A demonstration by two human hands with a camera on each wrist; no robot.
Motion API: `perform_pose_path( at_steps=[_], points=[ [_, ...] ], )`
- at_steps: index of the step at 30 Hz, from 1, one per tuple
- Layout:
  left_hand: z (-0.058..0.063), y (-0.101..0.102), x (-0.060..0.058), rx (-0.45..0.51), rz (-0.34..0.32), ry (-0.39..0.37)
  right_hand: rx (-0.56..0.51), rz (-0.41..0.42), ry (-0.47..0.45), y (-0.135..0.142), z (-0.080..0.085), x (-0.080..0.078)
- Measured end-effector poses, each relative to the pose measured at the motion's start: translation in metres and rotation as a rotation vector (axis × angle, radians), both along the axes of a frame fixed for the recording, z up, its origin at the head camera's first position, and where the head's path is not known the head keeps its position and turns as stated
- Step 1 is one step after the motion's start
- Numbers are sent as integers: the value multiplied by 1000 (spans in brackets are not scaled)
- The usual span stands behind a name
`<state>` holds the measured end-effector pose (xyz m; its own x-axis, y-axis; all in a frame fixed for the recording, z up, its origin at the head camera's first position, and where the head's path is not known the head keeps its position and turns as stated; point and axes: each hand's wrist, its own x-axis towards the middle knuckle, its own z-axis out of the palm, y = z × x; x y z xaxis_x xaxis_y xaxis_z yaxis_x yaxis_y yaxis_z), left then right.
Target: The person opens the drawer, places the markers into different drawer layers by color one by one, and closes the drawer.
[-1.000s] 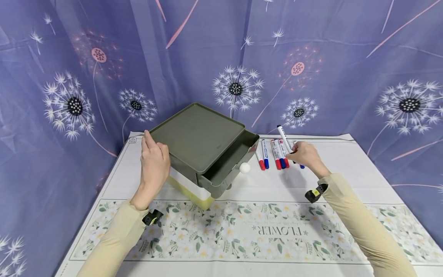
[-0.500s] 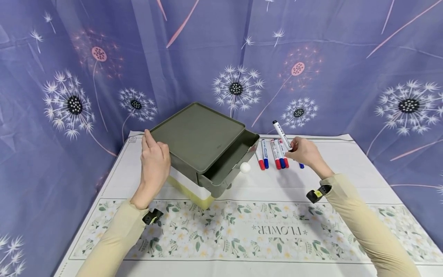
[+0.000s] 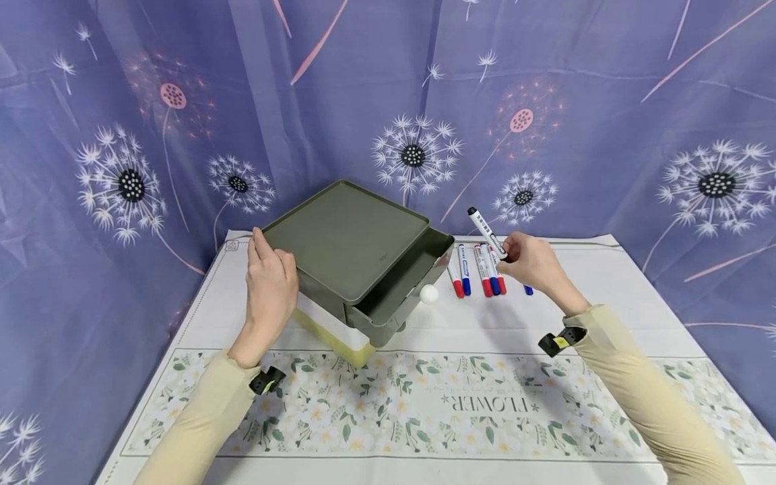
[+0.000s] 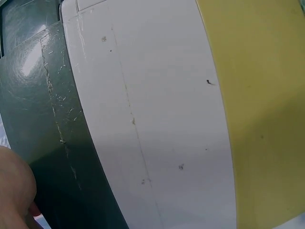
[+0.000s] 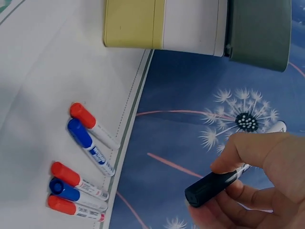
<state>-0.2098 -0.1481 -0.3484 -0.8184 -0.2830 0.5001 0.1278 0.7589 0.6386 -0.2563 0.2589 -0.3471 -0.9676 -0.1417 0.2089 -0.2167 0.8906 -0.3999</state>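
Slanting from right hand: marker; left hand touching drawer unit.

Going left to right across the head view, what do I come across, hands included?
You'd meet the left hand, the drawer box, a red-capped marker, a blue-capped marker, a row of three markers, then the right hand.

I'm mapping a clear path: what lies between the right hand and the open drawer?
In the head view, besides the held marker: three red-capped markers and two blue-capped markers, on the table.
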Motion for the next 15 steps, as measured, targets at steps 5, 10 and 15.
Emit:
perform_pose_path(
  at_steps=[5,10,15],
  points=[
    [1,0,0,2,3,-1,-34,36,54,-8,5,4],
    [1,0,0,8,5,-1,-66,83,85,-14,9,8],
    [1,0,0,4,7,6,-97,116,125,-18,10,9]
  ],
)
